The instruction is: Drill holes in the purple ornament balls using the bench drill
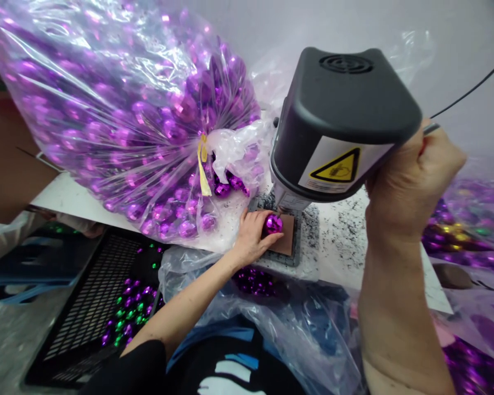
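Observation:
A black bench machine [349, 104] with a yellow warning label stands over the white table. Under its head, my left hand [255, 233] holds a shiny purple ball [274, 223] between thumb and fingers, on a brown pad [286, 238] that covers the machine's base. The machine's tip is right at the top of the ball. At the machine's right side, my right hand [415, 170] is wrapped round a handle [431, 128], of which only the end shows.
A large tied bag of purple balls [119, 126] fills the left side of the table [341, 258]. Dark shavings lie around the base. Below left is a black crate [82, 307] with purple and green balls. More bagged balls [469, 236] are at the right.

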Demonstrator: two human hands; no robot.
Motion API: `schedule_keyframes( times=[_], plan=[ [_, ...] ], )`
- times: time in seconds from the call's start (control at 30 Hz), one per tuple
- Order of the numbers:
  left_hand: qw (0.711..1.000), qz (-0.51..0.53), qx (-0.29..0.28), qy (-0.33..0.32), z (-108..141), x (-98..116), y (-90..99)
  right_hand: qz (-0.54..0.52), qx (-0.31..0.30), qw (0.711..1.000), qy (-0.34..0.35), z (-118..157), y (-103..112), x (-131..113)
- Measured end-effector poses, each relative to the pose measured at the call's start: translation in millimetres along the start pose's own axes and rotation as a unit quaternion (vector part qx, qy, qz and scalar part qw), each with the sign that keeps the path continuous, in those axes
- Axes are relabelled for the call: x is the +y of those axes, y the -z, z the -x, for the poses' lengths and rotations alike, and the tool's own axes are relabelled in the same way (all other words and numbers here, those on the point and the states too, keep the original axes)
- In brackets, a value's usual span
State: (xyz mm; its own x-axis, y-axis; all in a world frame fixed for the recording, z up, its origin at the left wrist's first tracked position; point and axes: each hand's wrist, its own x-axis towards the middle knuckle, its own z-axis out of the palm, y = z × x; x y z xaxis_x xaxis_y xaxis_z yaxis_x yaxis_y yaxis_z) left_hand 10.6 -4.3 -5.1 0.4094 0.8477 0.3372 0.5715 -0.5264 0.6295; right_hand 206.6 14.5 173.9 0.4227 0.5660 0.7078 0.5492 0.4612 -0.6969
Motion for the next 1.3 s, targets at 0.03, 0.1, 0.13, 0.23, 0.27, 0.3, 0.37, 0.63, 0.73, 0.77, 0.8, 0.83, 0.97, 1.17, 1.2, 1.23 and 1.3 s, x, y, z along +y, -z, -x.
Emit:
schedule_keyframes(
  times=[0.03, 0.1, 0.13, 0.23, 0.27, 0.3, 0.37, 0.63, 0.73, 0.77, 0.8, 0.83, 0.97, 1.17, 1.2, 1.23, 1.3],
  plan=[
    [1.0, -0.002, 0.004, 0.005, -0.2, 0.4, -2.0, -0.001, -0.003, 1.0, -0.006, 0.1, 0.7, -0.5],
    [1.0, -0.002, 0.008, 0.009, -0.5, 0.9, -5.5, -0.012, -0.018, 0.999, -0.036, -0.1, 2.6, -2.5],
    [1.0, 0.001, 0.007, 0.011, -0.6, 0.9, -6.7, -0.02, -0.027, 0.998, -0.053, -0.4, 3.6, -3.9],
    [1.0, 0.01, -0.014, 0.013, -1.1, 1.3, -7.5, -0.03, -0.047, 0.996, -0.068, -0.7, 7.2, -9.7],
    [1.0, 0.013, -0.021, 0.014, -1.4, 1.7, -6.9, -0.026, -0.047, 0.997, -0.059, 0.5, 8.6, -12.3],
    [0.999, 0.014, -0.027, 0.014, -1.6, 2.2, -6.2, -0.016, -0.044, 0.998, -0.046, 2.8, 10.2, -15.2],
    [0.999, 0.015, -0.033, 0.012, -2.1, 3.5, -4.7, 0.015, -0.03, 0.999, -0.018, 12.1, 14.4, -21.3],
    [0.999, 0.011, -0.034, 0.009, -1.4, 7.4, -3.7, 0.115, 0.006, 0.989, 0.097, 86.6, 30.3, -22.4],
    [0.999, 0.015, -0.036, 0.011, -1.1, 7.9, -3.6, 0.111, 0.001, 0.984, 0.139, 100.7, 28.7, -11.8],
    [0.999, 0.014, -0.036, 0.011, -1.0, 8.0, -3.5, 0.105, 0.003, 0.983, 0.147, 102.9, 27.6, -8.3],
    [0.999, 0.013, -0.036, 0.011, -0.9, 8.1, -3.5, 0.101, 0.007, 0.983, 0.155, 104.1, 26.5, -5.0],
    [0.999, 0.013, -0.037, 0.011, -0.8, 8.2, -3.5, 0.097, 0.015, 0.982, 0.164, 104.8, 25.4, -2.1],
    [0.999, 0.016, -0.036, 0.003, -0.8, 8.8, -2.4, 0.094, 0.035, 0.978, 0.184, 105.9, 23.1, 6.0],
    [0.999, 0.014, -0.04, -0.005, -1.4, 8.1, -0.5, 0.09, 0.049, 0.975, 0.195, 112.2, 21.3, 16.1],
    [0.999, 0.012, -0.039, -0.007, -1.4, 7.8, -0.5, 0.088, 0.051, 0.976, 0.192, 113.7, 20.8, 18.4],
    [0.999, 0.01, -0.04, -0.007, -1.4, 7.5, -0.6, 0.084, 0.054, 0.977, 0.189, 115.0, 20.3, 20.6],
    [0.999, 0.009, -0.041, -0.005, -1.4, 7.4, -0.4, 0.07, 0.055, 0.979, 0.184, 116.7, 19.6, 23.6]
  ],
)
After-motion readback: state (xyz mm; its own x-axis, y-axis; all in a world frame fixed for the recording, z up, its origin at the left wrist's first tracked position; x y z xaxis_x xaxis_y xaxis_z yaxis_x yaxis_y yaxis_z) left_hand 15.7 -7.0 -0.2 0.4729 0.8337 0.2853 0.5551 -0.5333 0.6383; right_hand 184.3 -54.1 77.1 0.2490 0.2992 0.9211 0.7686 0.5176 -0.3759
